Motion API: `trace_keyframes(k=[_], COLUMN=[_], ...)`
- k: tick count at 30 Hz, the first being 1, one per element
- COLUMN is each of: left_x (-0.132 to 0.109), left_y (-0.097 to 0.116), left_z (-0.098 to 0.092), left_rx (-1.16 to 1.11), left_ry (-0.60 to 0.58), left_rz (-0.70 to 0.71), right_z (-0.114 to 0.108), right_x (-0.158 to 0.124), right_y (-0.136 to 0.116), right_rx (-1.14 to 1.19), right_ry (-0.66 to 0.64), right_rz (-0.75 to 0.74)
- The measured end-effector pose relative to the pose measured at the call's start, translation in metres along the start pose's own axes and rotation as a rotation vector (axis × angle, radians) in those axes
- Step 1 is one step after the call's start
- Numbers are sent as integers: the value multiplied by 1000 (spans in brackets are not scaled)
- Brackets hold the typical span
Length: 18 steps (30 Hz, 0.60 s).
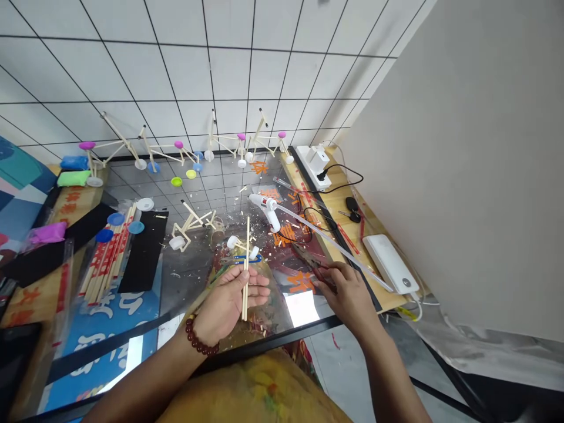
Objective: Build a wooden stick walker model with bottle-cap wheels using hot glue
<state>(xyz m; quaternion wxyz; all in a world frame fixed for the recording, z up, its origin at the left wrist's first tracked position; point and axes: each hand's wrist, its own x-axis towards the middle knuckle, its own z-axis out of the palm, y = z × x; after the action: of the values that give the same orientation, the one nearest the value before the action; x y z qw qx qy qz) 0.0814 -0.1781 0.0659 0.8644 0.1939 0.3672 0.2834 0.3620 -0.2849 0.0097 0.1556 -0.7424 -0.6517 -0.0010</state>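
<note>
In the head view my left hand (229, 296), a beaded bracelet at its wrist, pinches two pale wooden chopsticks (245, 282) under the thumb. They point away from me side by side, one reaching farther than the other. My right hand (346, 288) closes round the handles of a pair of pliers (308, 257) near the table's right side, jaws pointing left. Just beyond my left hand lie blue-handled scissors or cutters (247, 258), partly covered by a small stick piece with white caps (233, 241). A white glue gun (266, 210) with a long clear glue stick rests farther back.
Several stick bicycle-like models (118, 141) stand along the tiled wall. Left are wrapped chopsticks (110, 252), bottle caps (116, 219) and black strips (145, 252). Right are a power strip (314, 166), keys (351, 208) and a white power bank (390, 264). Wood scraps litter the glossy tabletop.
</note>
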Motion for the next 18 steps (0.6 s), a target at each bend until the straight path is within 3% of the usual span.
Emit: trace_keyframes(k=[3,7,10,13,16,18], left_x=[1,2,2,1,0,-1], left_y=[-1,0,1,2,1,1], left_z=[-4,-10,-13,-14,-13,-13], left_rx=[-9,-9,-6,-1,5,6], left_ry=[9,10,15,16,10,16], left_rz=[2,26,45,60,61,46], right_z=[0,-13,-36,-57,-64,-59], right_x=[7,7,-4,-17,-23,-21], right_y=[-3,-5,-11,-28,-52,-67], right_rx=[-62,-4,300,758,1162,1304], right_ry=[-61,-92,-162,-362,-610,-684], right_rz=[-58,48,198,360,490,526])
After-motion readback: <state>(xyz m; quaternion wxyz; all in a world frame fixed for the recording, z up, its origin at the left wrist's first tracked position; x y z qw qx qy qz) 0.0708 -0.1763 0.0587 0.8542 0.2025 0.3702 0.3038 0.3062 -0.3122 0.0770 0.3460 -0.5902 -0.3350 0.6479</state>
